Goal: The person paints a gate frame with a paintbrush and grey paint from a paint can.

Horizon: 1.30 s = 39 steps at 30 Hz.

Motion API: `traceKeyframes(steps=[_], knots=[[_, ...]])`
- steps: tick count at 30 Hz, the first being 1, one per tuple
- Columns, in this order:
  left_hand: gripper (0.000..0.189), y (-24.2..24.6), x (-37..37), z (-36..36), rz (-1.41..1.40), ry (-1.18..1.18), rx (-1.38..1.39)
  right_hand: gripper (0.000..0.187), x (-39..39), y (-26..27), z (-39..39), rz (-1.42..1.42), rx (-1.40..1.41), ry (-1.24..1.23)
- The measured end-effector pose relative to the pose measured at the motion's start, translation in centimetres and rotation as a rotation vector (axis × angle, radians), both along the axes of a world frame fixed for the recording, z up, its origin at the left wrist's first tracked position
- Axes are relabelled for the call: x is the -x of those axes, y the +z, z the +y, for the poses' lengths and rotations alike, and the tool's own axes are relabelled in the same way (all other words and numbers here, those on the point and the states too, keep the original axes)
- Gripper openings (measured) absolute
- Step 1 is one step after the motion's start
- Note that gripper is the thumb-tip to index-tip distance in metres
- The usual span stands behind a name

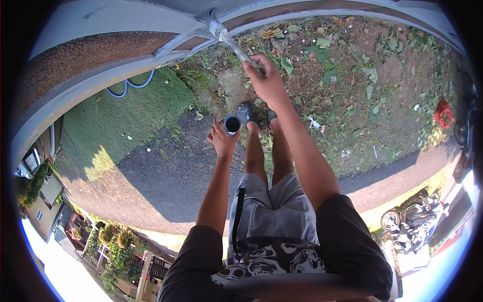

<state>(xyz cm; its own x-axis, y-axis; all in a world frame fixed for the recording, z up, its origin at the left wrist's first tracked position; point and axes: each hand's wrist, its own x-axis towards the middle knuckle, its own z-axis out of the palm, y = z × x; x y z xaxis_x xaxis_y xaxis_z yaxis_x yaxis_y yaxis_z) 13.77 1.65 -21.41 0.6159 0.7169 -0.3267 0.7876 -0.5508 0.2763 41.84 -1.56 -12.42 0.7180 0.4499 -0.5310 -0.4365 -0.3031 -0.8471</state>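
Note:
In my right hand [266,81] is the handle of a paint-spattered paintbrush [234,46]. Its bristle end reaches up to a grey-painted wall corner [205,26] and seems to touch it. Lower and to the left, my left hand [222,140] grips a small cup [231,125] with a dark inside and a grey-smeared rim. How full the cup is I cannot tell. My feet, in dark clogs [247,113], stand on the ground below, just right of the cup in view.
A ledge with brown textured panels [102,60] runs along the wall. Blue hose [130,85] loops over grass at left. Weeds, stones and cut leaves [324,75] cover the soil. A red plastic bag [443,113] lies at right; a motorcycle [413,222] stands behind me.

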Motion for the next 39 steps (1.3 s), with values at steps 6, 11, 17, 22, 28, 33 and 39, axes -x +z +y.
traceKeyframes(steps=[6, 11, 17, 22, 28, 33, 39], knots=[[0.114, 1.7, -2.3, 1.7, -0.102, 0.014, -0.019, 0.024, -2.0, 9.2, -11.5, -0.115, 0.242, 0.535], [0.117, 2.0, -3.8, 1.5, -0.153, -0.027, 0.038, 0.02, -0.1, 10.8, -14.7, 0.068, 0.331, 0.676], [0.118, 2.3, -5.6, -0.2, -0.117, 0.021, 0.091, 0.021, 1.6, 9.3, -14.8, 0.002, 0.377, 0.763], [0.117, 2.9, -5.9, -0.3, -0.089, 0.041, 0.132, 0.024, 2.5, 8.9, -13.9, -0.241, 0.491, 0.811], [0.117, 2.5, -5.4, -0.3, -0.073, -0.027, 0.078, 0.025, 2.7, 10.7, -11.0, -0.287, 0.612, 0.963], [0.117, 2.1, -5.3, -0.3, -0.085, 0.044, -0.003, 0.024, 3.2, 10.3, -10.4, -0.352, 0.632, 1.025], [0.117, 2.2, -4.7, -0.1, -0.065, -0.155, 0.038, 0.027, 3.9, 9.8, -9.4, -0.396, 0.676, 1.061]])
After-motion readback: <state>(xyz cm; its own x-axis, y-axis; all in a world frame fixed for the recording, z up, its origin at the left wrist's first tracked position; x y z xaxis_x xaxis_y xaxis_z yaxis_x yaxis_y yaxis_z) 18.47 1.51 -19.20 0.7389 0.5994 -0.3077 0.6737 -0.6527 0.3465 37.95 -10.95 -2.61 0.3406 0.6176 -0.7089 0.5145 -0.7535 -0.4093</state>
